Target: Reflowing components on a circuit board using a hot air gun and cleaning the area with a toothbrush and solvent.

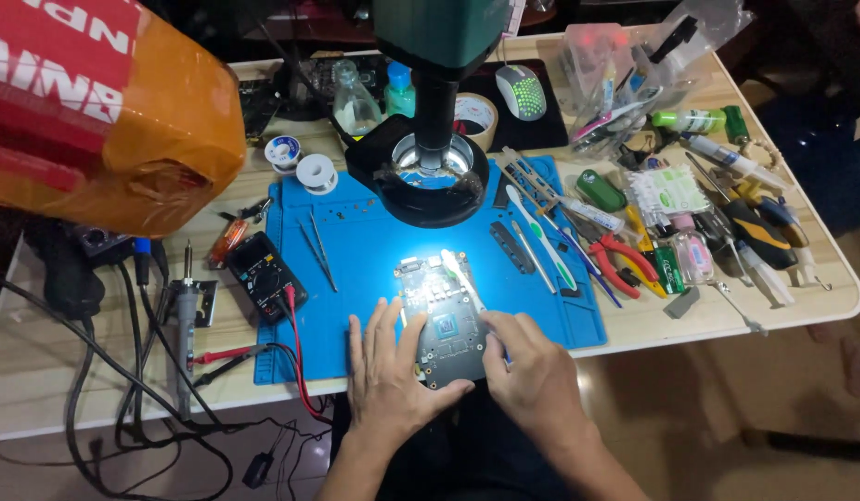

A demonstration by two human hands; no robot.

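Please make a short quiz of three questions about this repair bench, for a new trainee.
1. True or false: the left hand rests on the circuit board.
2. What does the right hand hold against the board? A) white brush B) red pliers C) soldering iron
3. What colour is the mat under the board?

Key: 1 true. 2 A. 3 blue.
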